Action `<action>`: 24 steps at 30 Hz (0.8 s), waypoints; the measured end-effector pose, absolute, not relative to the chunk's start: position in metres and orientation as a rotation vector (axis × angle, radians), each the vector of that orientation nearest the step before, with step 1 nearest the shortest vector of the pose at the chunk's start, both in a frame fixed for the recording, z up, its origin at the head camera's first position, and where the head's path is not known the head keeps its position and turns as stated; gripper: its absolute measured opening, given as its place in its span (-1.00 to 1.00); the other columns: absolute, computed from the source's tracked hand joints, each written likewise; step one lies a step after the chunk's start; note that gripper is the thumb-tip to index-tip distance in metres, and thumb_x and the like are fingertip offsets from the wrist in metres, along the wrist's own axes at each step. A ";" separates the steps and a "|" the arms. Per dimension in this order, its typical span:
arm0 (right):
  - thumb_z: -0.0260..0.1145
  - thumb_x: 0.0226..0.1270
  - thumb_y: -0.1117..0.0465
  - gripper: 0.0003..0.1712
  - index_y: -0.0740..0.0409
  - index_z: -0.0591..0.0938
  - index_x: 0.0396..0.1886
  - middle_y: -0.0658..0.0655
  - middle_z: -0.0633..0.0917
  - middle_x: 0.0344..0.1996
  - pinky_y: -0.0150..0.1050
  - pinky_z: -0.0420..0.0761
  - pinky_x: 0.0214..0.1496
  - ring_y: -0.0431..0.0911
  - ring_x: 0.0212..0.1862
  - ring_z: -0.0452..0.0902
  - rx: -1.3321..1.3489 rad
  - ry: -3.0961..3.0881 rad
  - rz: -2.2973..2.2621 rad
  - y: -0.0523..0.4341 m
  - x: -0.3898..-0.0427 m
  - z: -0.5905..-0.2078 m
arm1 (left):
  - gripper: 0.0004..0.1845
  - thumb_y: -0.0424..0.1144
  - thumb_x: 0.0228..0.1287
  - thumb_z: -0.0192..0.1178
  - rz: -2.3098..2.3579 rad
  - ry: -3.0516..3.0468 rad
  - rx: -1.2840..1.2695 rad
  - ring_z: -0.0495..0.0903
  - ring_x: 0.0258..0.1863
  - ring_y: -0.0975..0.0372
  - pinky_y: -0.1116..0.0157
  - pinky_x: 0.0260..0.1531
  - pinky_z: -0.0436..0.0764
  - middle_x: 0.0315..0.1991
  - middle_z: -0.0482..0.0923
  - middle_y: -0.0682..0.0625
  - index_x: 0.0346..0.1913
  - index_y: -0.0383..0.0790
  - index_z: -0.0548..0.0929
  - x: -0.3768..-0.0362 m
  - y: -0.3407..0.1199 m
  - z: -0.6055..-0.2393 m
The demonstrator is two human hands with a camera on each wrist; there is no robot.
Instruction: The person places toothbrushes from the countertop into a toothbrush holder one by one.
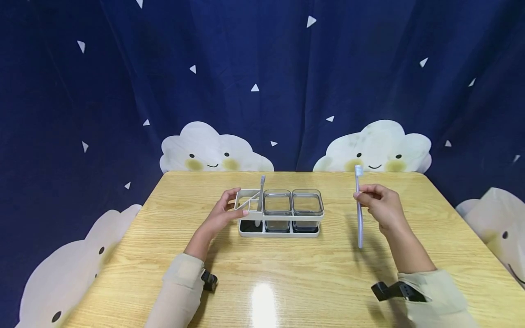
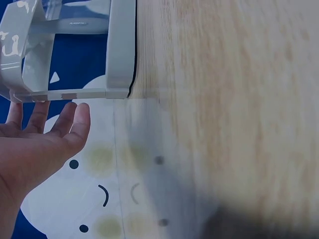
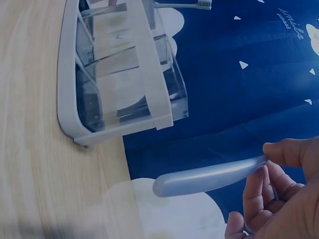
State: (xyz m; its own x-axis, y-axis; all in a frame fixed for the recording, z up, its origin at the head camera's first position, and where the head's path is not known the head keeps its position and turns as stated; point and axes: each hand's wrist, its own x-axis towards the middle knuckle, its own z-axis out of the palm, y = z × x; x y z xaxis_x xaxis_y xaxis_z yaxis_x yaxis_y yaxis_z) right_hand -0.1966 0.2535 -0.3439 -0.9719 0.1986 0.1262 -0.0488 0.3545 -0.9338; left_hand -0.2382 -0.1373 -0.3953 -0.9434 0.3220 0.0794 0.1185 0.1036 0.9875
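A white three-slot rack [image 1: 283,232] [image 2: 122,50] [image 3: 67,84] stands mid-table. Its middle and right slots hold clear cups [image 1: 277,205] [image 1: 306,204]. A grey toothbrush [image 1: 261,191] [image 3: 184,5] leans in the left slot. My left hand [image 1: 223,212] [image 2: 45,144] touches the rack's left end with fairly straight fingers. To the right of the rack, my right hand [image 1: 381,205] [image 3: 284,199] pinches a pale blue toothbrush [image 1: 359,218] [image 3: 209,177]. That brush is upright above the table, bristles up and handle end hanging low.
The wooden table [image 1: 287,282] is glossy, with a light glare near its front edge. A dark blue curtain [image 1: 262,68] printed with white clouds hangs behind and around it. Black wrist mounts [image 1: 209,280] [image 1: 393,290] sit on both sleeves.
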 end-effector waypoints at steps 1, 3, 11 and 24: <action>0.28 0.26 0.17 -0.64 0.34 0.51 -0.07 -0.17 0.57 -0.49 -0.34 0.43 -0.37 -0.27 -0.39 0.45 -0.134 -2.391 1.669 0.253 -0.197 -0.343 | -0.21 -0.40 0.11 0.25 1.951 2.211 0.445 0.24 0.13 -0.14 0.11 0.00 0.36 0.28 0.14 -0.29 0.38 -0.28 0.11 -0.238 -0.137 -0.395; 0.29 0.26 0.17 -0.66 0.30 0.52 -0.09 -0.18 0.57 -0.49 -0.34 0.42 -0.37 -0.27 -0.39 0.45 -0.133 -2.382 1.678 0.251 -0.197 -0.342 | -0.21 -0.40 0.11 0.26 1.944 2.207 0.440 0.24 0.13 -0.14 0.11 -0.01 0.36 0.28 0.14 -0.28 0.39 -0.26 0.11 -0.239 -0.138 -0.395; 0.31 0.24 0.18 -0.71 0.23 0.53 -0.11 -0.17 0.57 -0.47 -0.34 0.42 -0.38 -0.29 -0.39 0.45 -0.084 -2.319 1.763 0.241 -0.201 -0.336 | -0.19 -0.40 0.12 0.27 1.941 2.205 0.424 0.24 0.13 -0.15 0.11 -0.01 0.37 0.28 0.14 -0.27 0.39 -0.28 0.09 -0.239 -0.138 -0.396; 0.29 0.19 0.35 -0.88 0.23 0.53 -0.29 -0.10 0.56 -0.54 -0.45 0.48 -0.44 -0.27 -0.47 0.50 0.043 -2.184 1.820 0.216 -0.206 -0.332 | -0.20 -0.40 0.11 0.26 1.954 2.194 0.422 0.25 0.10 -0.15 0.15 -0.05 0.39 0.28 0.13 -0.29 0.39 -0.26 0.09 -0.240 -0.138 -0.396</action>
State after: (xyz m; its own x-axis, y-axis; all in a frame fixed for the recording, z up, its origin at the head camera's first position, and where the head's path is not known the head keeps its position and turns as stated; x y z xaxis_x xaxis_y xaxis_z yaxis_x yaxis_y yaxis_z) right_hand -0.2064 0.2161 -0.3316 -0.9555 0.1653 0.2443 -0.2105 0.1982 -0.9573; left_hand -0.2397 -0.1376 -0.3959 -0.9448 0.3224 0.0583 0.0951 0.0995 0.9905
